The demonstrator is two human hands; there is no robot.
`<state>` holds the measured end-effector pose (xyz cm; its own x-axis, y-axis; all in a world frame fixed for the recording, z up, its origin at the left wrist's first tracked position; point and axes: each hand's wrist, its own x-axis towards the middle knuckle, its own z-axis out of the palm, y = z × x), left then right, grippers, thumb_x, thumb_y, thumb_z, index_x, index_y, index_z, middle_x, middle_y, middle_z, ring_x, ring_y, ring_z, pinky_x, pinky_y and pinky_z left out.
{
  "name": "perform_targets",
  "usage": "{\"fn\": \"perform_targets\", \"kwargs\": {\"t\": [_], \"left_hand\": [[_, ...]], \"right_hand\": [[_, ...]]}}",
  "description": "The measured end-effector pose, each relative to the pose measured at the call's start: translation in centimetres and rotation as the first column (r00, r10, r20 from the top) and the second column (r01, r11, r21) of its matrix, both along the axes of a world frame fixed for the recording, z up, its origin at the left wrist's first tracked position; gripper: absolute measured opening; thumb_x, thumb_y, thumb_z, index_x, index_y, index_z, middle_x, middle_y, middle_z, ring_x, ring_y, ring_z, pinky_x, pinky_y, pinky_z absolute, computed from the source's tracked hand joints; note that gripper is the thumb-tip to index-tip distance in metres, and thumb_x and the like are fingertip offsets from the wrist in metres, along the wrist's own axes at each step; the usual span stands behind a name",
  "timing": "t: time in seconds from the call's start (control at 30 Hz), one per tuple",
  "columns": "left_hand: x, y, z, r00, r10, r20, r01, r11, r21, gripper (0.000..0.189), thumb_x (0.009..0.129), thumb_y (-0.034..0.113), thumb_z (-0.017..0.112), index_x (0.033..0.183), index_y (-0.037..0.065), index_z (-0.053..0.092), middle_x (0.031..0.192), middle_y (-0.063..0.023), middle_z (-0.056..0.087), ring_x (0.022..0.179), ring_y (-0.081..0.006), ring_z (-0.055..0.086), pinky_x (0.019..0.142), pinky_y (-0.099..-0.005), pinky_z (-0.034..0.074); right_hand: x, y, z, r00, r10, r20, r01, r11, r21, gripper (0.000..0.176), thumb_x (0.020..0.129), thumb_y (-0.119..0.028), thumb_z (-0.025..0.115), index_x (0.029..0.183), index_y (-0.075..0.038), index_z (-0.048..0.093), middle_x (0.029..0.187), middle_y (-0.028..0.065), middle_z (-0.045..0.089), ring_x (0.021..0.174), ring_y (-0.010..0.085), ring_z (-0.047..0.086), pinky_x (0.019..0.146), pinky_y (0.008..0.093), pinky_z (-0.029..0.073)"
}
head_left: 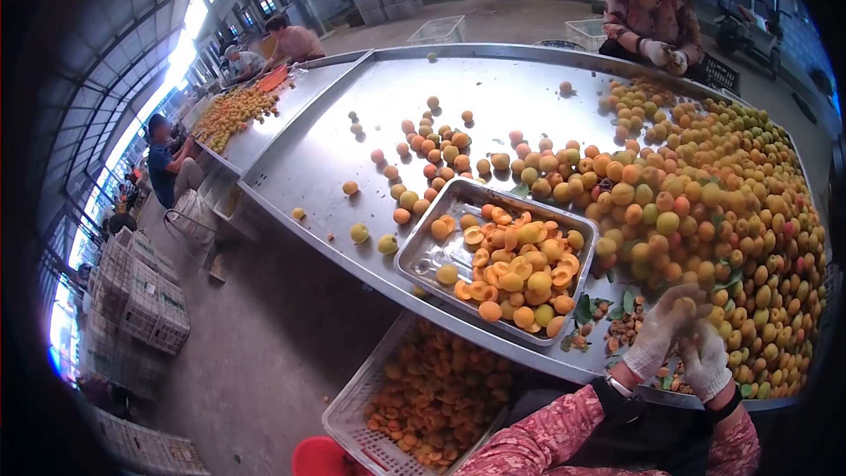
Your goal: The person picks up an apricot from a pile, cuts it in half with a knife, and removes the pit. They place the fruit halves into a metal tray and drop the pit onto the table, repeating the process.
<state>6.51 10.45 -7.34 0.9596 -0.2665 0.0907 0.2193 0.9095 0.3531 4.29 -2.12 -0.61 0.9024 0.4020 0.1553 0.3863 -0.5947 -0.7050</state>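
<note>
Both my hands wear white knit gloves and meet at the near edge of the steel table, in front of the apricot heap (705, 203). My left hand (654, 335) is closed around an apricot, its fingers slightly blurred. Against it, my right hand (705, 360) closes on the same fruit, which the fingers largely hide. Just left of the hands lie small brown pits (624, 333) and green leaves (583, 308). A metal tray (414, 257) farther left holds split apricot halves and some rounder fruit.
Loose apricots (432, 145) are scattered over the steel table (326, 150). Below its near edge stand a plastic crate (357, 397) of apricots and a red bucket (319, 458). A gloved co-worker (656, 13) sits across the table; other people are at the far left. Stacked crates (145, 300) stand left.
</note>
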Motion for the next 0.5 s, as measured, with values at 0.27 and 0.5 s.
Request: {"fn": "perform_targets", "kwargs": {"t": [0.27,0.5], "left_hand": [[0.5,-0.2,-0.5,0.997,0.063,0.054,-0.070,0.990,0.126,0.047,0.095,0.024,0.058,0.135,0.006,0.041,0.129,-0.0052,0.051,0.120,-0.0158,0.051,0.095,-0.0259,0.045],[0.8,-0.6,-1.0,0.999,0.043,-0.014,-0.037,0.949,0.312,0.048,0.093,0.026,0.062,0.134,0.006,0.048,0.122,-0.0007,0.054,0.104,-0.0066,0.052,0.090,-0.0214,0.044]], "right_hand": [[0.8,-0.7,-0.6,0.989,-0.044,0.140,0.068,0.984,-0.167,0.035,0.083,-0.005,0.059,0.115,0.004,0.049,0.078,0.0217,0.063,0.073,0.0388,0.064,0.062,0.0395,0.050],[1.2,-0.8,0.2,0.995,-0.085,0.048,0.094,0.975,-0.201,0.056,0.083,-0.003,0.057,0.134,0.004,0.036,0.087,0.0257,0.064,0.079,0.0386,0.066,0.066,0.0396,0.052]]}}
